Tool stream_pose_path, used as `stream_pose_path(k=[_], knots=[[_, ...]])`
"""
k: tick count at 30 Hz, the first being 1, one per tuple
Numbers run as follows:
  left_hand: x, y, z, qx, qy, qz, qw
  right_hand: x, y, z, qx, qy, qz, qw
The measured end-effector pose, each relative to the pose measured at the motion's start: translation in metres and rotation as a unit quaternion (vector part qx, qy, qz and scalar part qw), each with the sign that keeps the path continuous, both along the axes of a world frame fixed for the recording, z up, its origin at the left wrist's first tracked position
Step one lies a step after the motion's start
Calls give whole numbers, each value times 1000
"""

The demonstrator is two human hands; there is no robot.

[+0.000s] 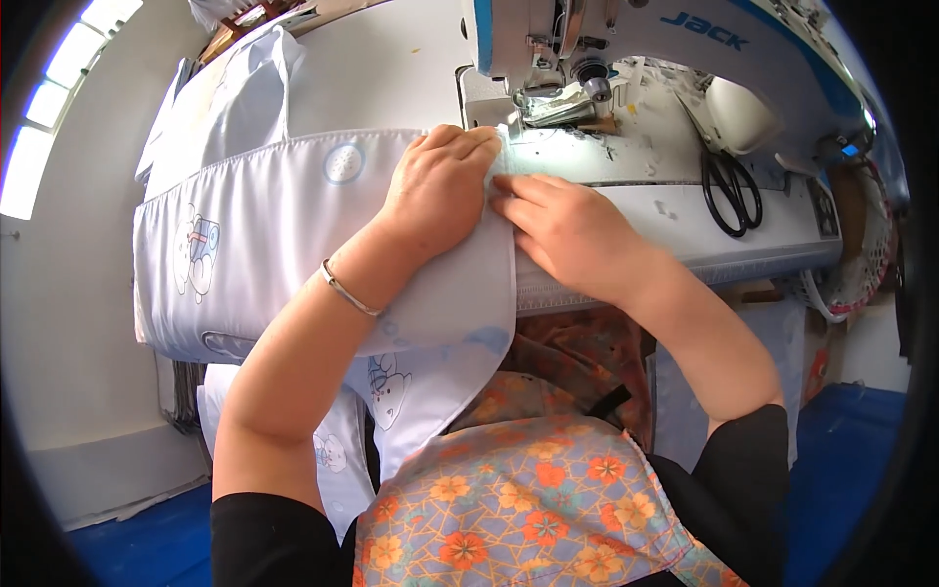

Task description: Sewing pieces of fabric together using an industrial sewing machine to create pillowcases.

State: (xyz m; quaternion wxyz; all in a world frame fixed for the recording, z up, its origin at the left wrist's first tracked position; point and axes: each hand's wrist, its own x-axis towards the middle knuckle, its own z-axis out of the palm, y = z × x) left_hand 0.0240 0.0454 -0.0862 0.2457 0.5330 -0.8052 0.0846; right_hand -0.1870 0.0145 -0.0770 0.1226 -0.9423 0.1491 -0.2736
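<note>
A white fabric piece [293, 256] printed with pale blue bears and round motifs lies across the sewing table and drapes over its front edge. My left hand [445, 184], a bracelet on its wrist, is closed on the fabric's far right corner, just in front of the sewing machine's [626, 39] presser foot area. Right beside it, my right hand [562, 227] has its fingertips together on the fabric's right edge; the thumb is mostly hidden. The lamp lights the corner brightly. The needle tip is hard to make out.
Black-handled scissors [729, 191] lie on the table to the right. Thread scraps [641, 88] litter the area under the machine arm. More fabric [230, 88] is heaped at the far left, and printed cloth hangs below the table. A mesh basket [866, 245] is at the right.
</note>
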Motion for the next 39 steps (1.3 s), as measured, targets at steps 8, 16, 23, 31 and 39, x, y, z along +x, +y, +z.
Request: stream_pose_path(k=[8,16,23,31,39], knots=[[-22,-10,5,-1,22,8,1000,-7,-20,-7,-67,-3,-8,998],[-33,-21,12,20,42,17,999,-17,-29,-3,-54,-11,-3,998],[-32,-24,16,32,33,28,999,-17,-41,-2,-70,0,18,997],[-27,-33,7,-33,38,1,999,-11,-52,-10,-99,-11,14,995],[-24,-48,8,-38,28,-7,999,-10,-60,-16,-64,-13,-39,997]])
